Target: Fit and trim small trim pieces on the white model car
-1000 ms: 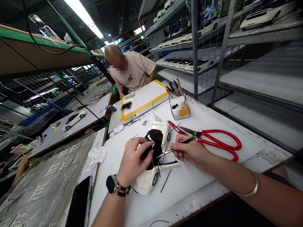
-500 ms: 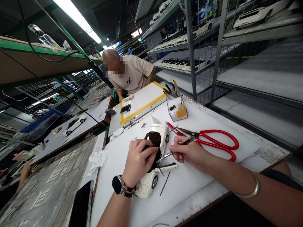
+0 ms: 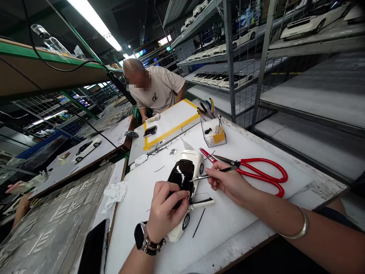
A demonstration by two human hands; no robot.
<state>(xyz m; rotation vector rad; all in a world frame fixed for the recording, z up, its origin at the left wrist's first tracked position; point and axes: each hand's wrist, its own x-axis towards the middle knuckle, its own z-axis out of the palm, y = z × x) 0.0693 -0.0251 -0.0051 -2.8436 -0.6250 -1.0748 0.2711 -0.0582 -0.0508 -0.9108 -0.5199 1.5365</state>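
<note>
A white model car (image 3: 194, 160) with a black roof lies on the white table (image 3: 228, 224), one door hanging open. My left hand (image 3: 167, 211) is closed over the car's rear part and holds it down. My right hand (image 3: 228, 182) pinches thin metal tweezers (image 3: 203, 177), whose tip touches the car's side by the roof. A watch sits on my left wrist, a bangle on my right.
Red scissors (image 3: 256, 171) lie just beyond my right hand. A clear box of tools (image 3: 213, 131) stands behind the car. A crumpled cloth (image 3: 114, 192) and a phone (image 3: 94, 249) lie to the left. A person leans over the far yellow-edged board (image 3: 171, 121). Shelves of model cars stand on the right.
My left hand has slid back from the roof to the car's rear. The tweezers' tip has risen from the open door to the car's side near the roof.
</note>
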